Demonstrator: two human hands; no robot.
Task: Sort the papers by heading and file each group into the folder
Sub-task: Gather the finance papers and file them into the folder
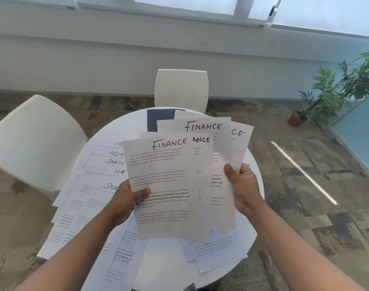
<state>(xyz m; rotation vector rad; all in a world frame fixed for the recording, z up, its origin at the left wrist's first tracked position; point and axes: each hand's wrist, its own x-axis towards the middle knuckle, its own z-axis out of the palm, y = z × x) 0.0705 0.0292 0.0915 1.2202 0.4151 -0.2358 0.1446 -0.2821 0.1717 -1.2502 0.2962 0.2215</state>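
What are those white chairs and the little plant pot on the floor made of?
The two white curved-back chairs look like moulded plastic: smooth, seamless, matte shells. The small reddish-brown plant pot looks like terracotta, judging by its colour, though it could be plastic.

White papers (171, 185), dark folder (156, 119)

Folder (158, 119) lies behind loose papers (91, 185) on table (250, 234).

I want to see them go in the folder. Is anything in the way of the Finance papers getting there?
Nothing blocks the air path, but loose sheets cover part of the dark folder on the table. Both hands, left hand and right hand, hold the Finance papers.
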